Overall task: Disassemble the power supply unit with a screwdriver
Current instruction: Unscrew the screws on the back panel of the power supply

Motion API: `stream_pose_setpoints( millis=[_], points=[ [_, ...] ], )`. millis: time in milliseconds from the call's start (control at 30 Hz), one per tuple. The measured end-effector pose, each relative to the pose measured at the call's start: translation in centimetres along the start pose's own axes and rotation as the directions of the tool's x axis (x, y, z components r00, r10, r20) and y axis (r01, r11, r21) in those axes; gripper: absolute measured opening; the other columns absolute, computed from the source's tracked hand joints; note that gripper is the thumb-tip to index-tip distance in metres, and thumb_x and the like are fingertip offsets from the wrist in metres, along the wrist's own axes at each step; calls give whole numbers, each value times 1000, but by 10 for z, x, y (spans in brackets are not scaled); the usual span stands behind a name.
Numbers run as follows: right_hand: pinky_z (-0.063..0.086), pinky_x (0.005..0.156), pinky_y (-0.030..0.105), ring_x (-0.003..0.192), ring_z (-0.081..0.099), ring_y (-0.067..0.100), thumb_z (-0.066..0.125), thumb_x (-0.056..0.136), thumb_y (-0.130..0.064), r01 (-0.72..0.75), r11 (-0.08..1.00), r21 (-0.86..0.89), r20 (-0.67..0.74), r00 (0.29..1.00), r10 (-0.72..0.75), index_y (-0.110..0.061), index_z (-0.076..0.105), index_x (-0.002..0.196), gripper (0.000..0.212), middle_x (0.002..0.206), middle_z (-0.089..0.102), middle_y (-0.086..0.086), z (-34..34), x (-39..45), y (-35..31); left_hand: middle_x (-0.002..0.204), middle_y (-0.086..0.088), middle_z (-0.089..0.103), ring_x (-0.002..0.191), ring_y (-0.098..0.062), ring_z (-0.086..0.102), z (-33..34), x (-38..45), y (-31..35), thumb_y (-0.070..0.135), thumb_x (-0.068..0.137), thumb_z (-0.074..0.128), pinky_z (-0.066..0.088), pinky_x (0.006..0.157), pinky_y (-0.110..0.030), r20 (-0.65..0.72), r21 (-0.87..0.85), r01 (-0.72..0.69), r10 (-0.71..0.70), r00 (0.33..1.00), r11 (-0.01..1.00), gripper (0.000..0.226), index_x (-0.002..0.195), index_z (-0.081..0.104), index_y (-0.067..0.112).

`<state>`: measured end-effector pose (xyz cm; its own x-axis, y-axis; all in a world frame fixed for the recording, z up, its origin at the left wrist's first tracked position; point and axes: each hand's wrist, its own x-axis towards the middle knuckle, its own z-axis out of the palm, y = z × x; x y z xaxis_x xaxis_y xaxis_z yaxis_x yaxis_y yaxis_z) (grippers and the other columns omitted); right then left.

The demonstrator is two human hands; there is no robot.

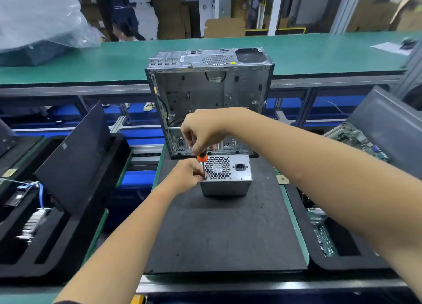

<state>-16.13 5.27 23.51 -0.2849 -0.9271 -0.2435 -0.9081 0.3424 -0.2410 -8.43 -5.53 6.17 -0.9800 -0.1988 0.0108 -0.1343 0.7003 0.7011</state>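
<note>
A grey metal power supply unit (pixel 228 185) stands on the black mat (pixel 223 230), its honeycomb fan grille and power socket facing up. My right hand (pixel 203 132) grips the handle of an orange and black screwdriver (pixel 202 158), held upright. The thin shaft reaches down to the unit's top left corner. My left hand (pixel 185 175) rests against the unit's left side, with its fingertips pinching the shaft near the tip. The tip itself and any screw under it are hidden by those fingers.
An emptied computer case (pixel 210 93) stands open just behind the unit. Black foam trays with parts sit at the left (pixel 45 212) and circuit boards at the right (pixel 356 141). A green conveyor bench (pixel 319 52) runs across the back, with a person beyond it.
</note>
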Motion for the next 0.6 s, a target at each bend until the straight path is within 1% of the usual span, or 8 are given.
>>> stream_pose_setpoints(
  millis=[67, 133, 200, 267, 333, 433, 533, 600],
  points=[
    [51, 55, 23, 64, 70, 13, 73, 83, -15, -10, 1000, 13, 12, 1000, 10, -12, 62, 91, 14, 83, 66, -2, -2, 1, 0, 85, -1, 69, 77, -12, 67, 0, 0, -1, -3, 78, 70, 55, 75, -25, -5, -18, 9, -10, 1000, 1000, 20, 71, 75, 15],
    [53, 61, 27, 68, 69, 17, 71, 82, -8, -17, 1000, 21, 48, 999, 16, -10, 60, 92, 15, 79, 62, -3, -3, 0, 0, 83, 1, 67, 74, -10, 67, 0, 0, -2, -3, 78, 71, 54, 74, -25, -11, -22, 16, -17, 1000, 1000, 18, 71, 75, 14],
    [49, 61, 27, 71, 66, 19, 71, 80, -3, -9, 1000, -21, 93, 996, 11, -11, 59, 94, 20, 78, 60, -3, -4, -2, 1, 82, 1, 66, 73, -11, 66, 0, 2, -3, -1, 78, 72, 53, 72, -24, -7, -17, 17, -17, 1000, 1000, 17, 72, 76, 14],
    [43, 60, 25, 80, 60, 20, 72, 76, 0, 14, 992, -126, 121, 993, 1, -12, 62, 97, 25, 89, 62, 0, -5, -4, 2, 80, 4, 65, 72, -12, 64, 0, 3, -2, -1, 77, 73, 51, 68, -22, -10, 5, 15, -15, 1000, 1000, 18, 71, 76, 16],
    [41, 59, 24, 85, 56, 20, 72, 74, 1, 26, 983, -180, 117, 993, -4, -13, 63, 98, 29, 97, 62, 1, -4, -6, 3, 79, 4, 65, 70, -15, 64, -1, 5, -1, -1, 77, 73, 50, 63, -23, -4, 27, 16, -16, 1000, 1000, 18, 71, 76, 16],
    [42, 59, 23, 86, 57, 18, 76, 73, -5, 22, 982, -187, 80, 997, -7, -13, 62, 99, 31, 99, 60, 2, -2, -6, 3, 78, -1, 68, 70, -24, 67, -2, 8, -1, -4, 77, 71, 52, 64, -29, 23, 34, 9, -10, 1000, 999, 15, 72, 76, 10],
    [55, 70, 33, 89, 66, 21, 80, 73, -13, 4, 988, -155, 58, 998, 5, -16, 61, 97, 31, 103, 62, 5, 0, -3, 4, 79, -7, 70, 71, -27, 68, -2, 10, -1, -6, 77, 70, 54, 66, -32, 28, 28, 14, -15, 999, 1000, 13, 73, 75, 6],
    [58, 73, 34, 87, 68, 22, 83, 71, -19, 1, 989, -149, 7, 1000, 0, -17, 64, 96, 31, 100, 66, 4, -2, -3, 5, 80, -10, 70, 72, -28, 68, -1, 11, 0, -8, 77, 69, 54, 64, -29, 26, 16, 16, -17, 1000, 1000, 12, 75, 74, 2]
  ],
)
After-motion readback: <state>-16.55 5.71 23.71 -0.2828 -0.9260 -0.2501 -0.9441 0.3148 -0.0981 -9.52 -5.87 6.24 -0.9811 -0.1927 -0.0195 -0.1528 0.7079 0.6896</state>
